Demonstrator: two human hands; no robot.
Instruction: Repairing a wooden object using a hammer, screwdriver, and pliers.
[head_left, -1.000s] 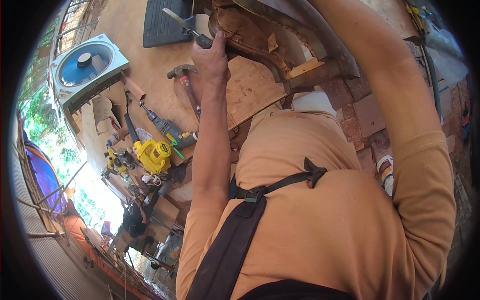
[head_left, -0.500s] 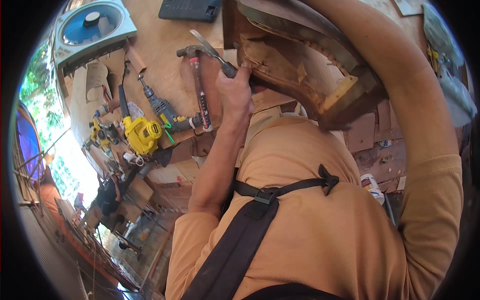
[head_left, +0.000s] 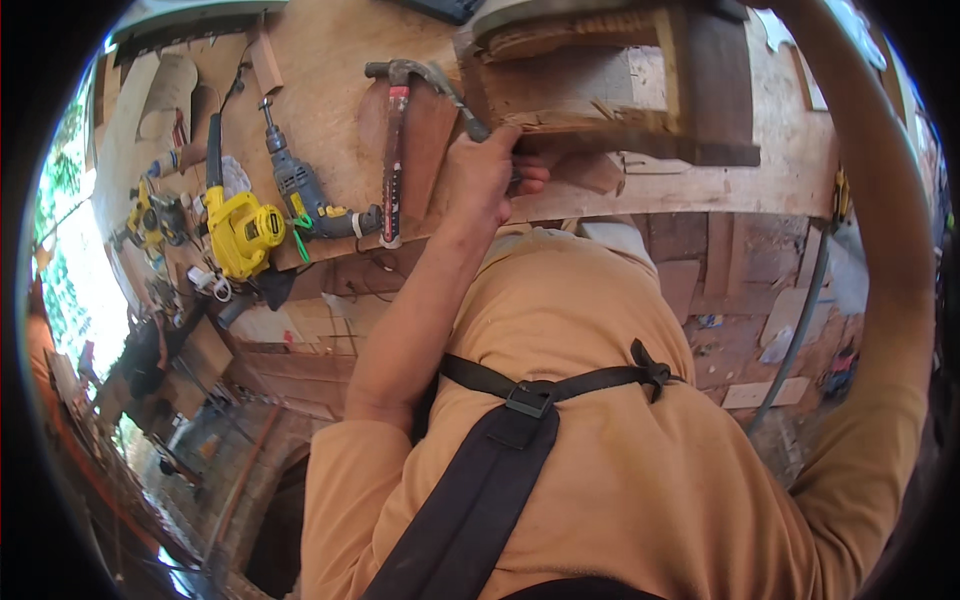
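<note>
My left hand [head_left: 487,182] is closed round the dark handle of a chisel [head_left: 477,129]. Its metal blade points up and left, close to the head of a claw hammer [head_left: 394,150] lying on the workbench. Beside that hand is a brown wooden frame piece [head_left: 722,95] with a curved back part, a pale inner strip and splintered wood along its near side. My right arm [head_left: 893,220] reaches up round the right side to the far edge of the piece; the hand itself is cut off by the upper edge of the picture.
Left of the hammer on the wooden workbench [head_left: 330,50] lie a grey drill [head_left: 297,180], a yellow blower [head_left: 240,235] and another yellow power tool [head_left: 155,215]. A black case [head_left: 440,8] sits at the far edge. Wood boards [head_left: 720,250] are stacked below the bench.
The wooden frame piece has come down from a tilted position to lie flatter over the bench. My left hand still grips the chisel; my right hand has gone farther out of the picture.
</note>
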